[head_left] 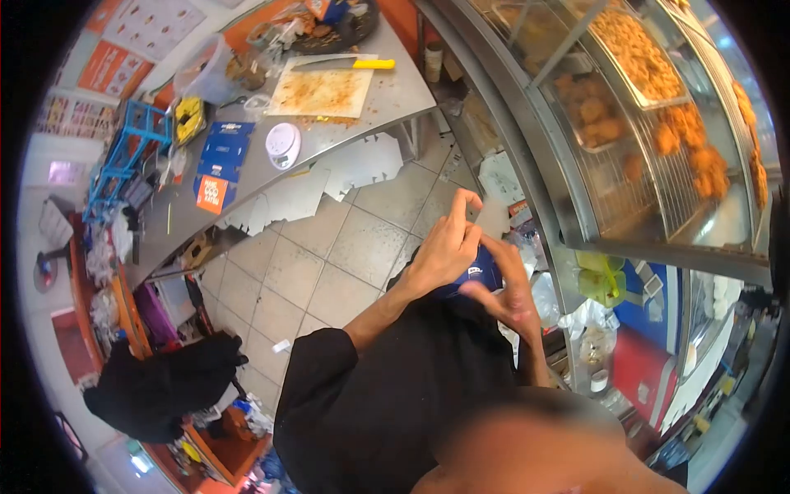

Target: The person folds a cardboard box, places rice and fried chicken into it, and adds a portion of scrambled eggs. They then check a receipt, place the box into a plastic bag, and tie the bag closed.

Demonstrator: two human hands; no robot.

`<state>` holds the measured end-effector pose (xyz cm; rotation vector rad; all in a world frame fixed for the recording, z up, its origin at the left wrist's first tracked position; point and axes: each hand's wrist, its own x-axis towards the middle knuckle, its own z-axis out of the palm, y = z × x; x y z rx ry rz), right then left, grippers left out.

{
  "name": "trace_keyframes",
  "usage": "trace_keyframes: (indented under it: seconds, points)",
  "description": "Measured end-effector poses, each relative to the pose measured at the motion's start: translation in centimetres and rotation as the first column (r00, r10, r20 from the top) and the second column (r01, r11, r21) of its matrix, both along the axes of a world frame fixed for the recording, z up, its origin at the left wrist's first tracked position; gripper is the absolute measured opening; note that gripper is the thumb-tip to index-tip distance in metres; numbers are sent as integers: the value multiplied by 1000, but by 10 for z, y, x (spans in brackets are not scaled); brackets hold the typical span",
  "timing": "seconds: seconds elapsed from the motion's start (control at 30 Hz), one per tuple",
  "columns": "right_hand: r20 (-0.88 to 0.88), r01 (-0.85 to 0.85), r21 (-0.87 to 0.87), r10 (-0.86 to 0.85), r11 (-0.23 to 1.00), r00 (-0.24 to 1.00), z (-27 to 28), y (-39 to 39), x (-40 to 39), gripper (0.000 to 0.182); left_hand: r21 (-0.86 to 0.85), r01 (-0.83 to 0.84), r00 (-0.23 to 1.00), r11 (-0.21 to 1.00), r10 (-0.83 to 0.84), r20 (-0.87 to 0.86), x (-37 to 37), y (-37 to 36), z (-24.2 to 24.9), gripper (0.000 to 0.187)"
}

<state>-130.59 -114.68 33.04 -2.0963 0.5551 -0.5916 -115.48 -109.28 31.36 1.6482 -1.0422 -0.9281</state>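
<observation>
- Head view, near the middle: left hand (444, 253) out in front of the torso in black (395, 395), index finger raised and bent, other fingers curled. At the left grip, cannot tell a pinch from a loose curl.
- Just to its right: right hand (512, 288), thumb and fingers spread apart about a dark blue item. At the right grip, cannot tell a firm hold from light contact.
- Between the 2 hands, partly hidden by fingers: the dark blue item (487, 272) with a white marking, close to the front of the torso.
- Beyond the hands and leftward: tiled floor (354, 239), open broadly up to the front edge of the tabletop (403, 95), with torn white sheeting (362, 169) below that slanting edge.
- Near this edge: round white scale (283, 145) and, to its left, flat blue printed piece (224, 152) with an orange panel.
- Farther back: stained white cutting board (321, 99) with a yellow-handled knife (366, 64) across its far part, handle end past the board's right edge.
- On the right: display case (683, 257) with fried pieces (634, 53) inside; tighter room here than over the floor.
</observation>
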Motion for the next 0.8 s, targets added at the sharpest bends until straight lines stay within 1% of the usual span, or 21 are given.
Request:
trace_keyframes:
  seconds: [0.03,0.1,0.13,0.17,0.2,0.23,0.27,0.3,0.33,0.37,0.4,0.47,0.53,0.57,0.6,0.63,0.67,0.7,0.73,0.77,0.8]
  points:
    - [-91,-68,24,70,997,993,0,2,1,77,-37,-96,991,995,91,-101,0,1,5,34]
    - [-101,-88,-18,86,996,991,-1,1,10,75,-94,-277,909,956,228,-350,1,9,13,31]
    - [-122,-92,-57,85,994,989,-3,-1,14,73,-202,-388,873,899,288,-394,4,16,10,32]
    - [-104,-105,-132,92,986,990,-10,-6,16,63,-297,-495,830,816,343,-441,9,25,2,34]
    - [-102,-136,-125,124,983,987,-16,-10,22,63,-384,-556,813,737,579,-64,24,36,-12,40]
    - [27,-95,-187,102,978,994,-21,-13,29,57,-487,-556,615,673,728,304,40,46,-21,47]
    - [156,-36,-236,75,971,985,-24,-14,37,51,-482,-565,604,669,734,310,46,57,-20,47]
    - [201,-69,-187,106,980,974,-27,-13,46,46,-357,-699,667,620,745,-14,52,67,-17,56]
    - [198,-72,-182,108,981,974,-30,-12,59,46,-187,-783,618,593,707,-345,59,75,-17,65]
    - [237,-133,-211,182,969,954,-33,-9,76,48,-135,-800,503,584,531,-682,67,83,-26,74]
    - [270,-198,-241,261,950,927,-39,-8,92,50,-78,-720,327,689,239,-914,79,95,-40,76]
    - [225,-279,-222,328,934,917,-50,-3,120,49,-75,-751,247,656,174,-953,102,100,-59,76]
    - [-34,-428,19,429,903,903,-38,5,161,56,-34,-770,222,638,218,-950,144,107,-78,70]
    - [-160,-473,66,477,879,864,-29,7,173,65,-2,-785,209,620,262,-942,171,110,-84,67]
    - [-158,-481,60,484,875,861,-22,9,191,65,-186,-866,441,464,533,-722,188,99,-76,75]
    - [-83,-307,-143,298,941,951,-15,9,216,63,-246,-801,558,545,534,-635,214,103,-75,80]
    - [30,-98,-315,113,944,993,-14,7,242,62,-285,-727,661,625,524,-537,236,110,-76,86]
    - [31,-106,-321,122,941,992,-23,-1,272,62,-193,-640,649,744,388,-655,264,129,-110,87]
    - [-28,32,-115,-36,993,999,-37,-14,302,61,-193,-648,641,737,391,-660,290,132,-128,87]
    - [-135,186,88,-173,979,976,-45,-18,328,61,-191,-641,562,743,286,-776,306,135,-146,85]
    - [-323,205,384,-77,900,943,-26,-17,355,53,-190,-641,465,744,178,-867,320,137,-158,83]
